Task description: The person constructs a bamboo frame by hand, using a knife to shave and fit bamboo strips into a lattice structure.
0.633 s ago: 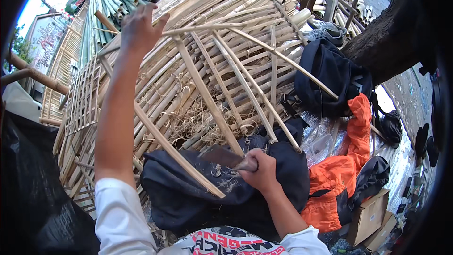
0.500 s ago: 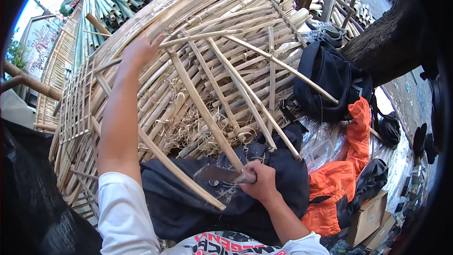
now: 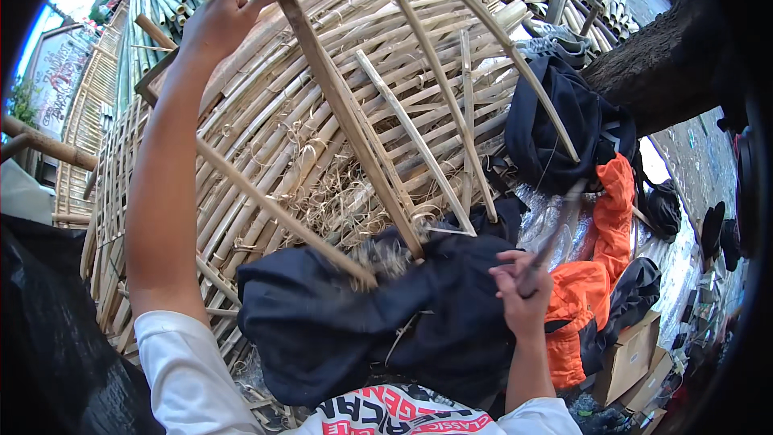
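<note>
While my two hands are well apart, each has something in its grasp. My left hand (image 3: 221, 24), raised at the upper left of the view, is closed on the top rail of a bamboo framework (image 3: 324, 72), whose long slats fan down through the center. My right hand (image 3: 519, 290), low and right of center, is curled loosely around the handle of a knife (image 3: 535, 275); its blade, blurred, points to the upper right.

Below the framework, a dark cloth (image 3: 346, 318) covers my lap at bottom center, and two slat ends reach down over it. Just above the cloth lie pale, curled bamboo shavings (image 3: 354, 208). Behind them, a broad stack of split bamboo strips (image 3: 258, 133) fills the middle.

To the right sit a black bag (image 3: 547, 113) and, below it, an orange-and-black jacket (image 3: 581, 290), with a cardboard box (image 3: 630, 361) at lower right. A tree trunk (image 3: 652, 64) leans in at upper right, near a pair of gray sneakers (image 3: 555, 47). At upper left, green bamboo poles (image 3: 153, 12) are heaped; black sheeting (image 3: 56, 322) hangs at lower left.
</note>
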The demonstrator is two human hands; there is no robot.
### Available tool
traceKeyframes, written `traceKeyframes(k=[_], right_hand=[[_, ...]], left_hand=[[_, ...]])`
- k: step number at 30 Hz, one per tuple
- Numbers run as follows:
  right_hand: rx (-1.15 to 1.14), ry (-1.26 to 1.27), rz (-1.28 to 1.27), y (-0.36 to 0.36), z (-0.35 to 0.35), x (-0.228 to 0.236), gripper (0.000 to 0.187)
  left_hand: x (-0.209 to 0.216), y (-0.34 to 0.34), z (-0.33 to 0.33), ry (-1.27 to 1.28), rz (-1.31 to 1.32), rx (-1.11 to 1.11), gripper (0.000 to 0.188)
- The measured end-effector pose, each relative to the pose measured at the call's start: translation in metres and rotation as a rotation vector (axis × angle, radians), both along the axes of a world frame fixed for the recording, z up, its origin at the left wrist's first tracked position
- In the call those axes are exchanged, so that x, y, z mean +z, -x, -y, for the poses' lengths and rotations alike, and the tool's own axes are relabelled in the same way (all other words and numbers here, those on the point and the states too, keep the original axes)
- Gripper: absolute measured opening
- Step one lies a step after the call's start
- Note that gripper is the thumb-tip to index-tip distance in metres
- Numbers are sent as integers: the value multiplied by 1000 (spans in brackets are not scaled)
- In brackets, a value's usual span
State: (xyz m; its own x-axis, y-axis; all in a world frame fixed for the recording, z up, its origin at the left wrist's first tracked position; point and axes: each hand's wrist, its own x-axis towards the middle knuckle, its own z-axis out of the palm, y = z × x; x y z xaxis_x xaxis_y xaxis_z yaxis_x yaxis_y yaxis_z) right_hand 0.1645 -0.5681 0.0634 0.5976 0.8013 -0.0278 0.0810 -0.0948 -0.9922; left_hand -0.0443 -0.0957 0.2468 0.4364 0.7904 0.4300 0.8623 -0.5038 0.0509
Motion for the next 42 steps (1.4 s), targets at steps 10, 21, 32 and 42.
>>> traceKeyframes(k=[10,21,32,42], right_hand=[[-247,-8,7,-22,85,17,13],[-500,-161,88,-49,153,-7,10],[-505,-38,62,-40,173,-51,13],[-342,588,343,-43,202,-156,33]], left_hand=[[116,45,127,-377,67,-190,76],[83,113,338,-637,42,-244,64],[45,141,376,-531,73,-257,73],[43,154,352,-546,153,-220,71]])
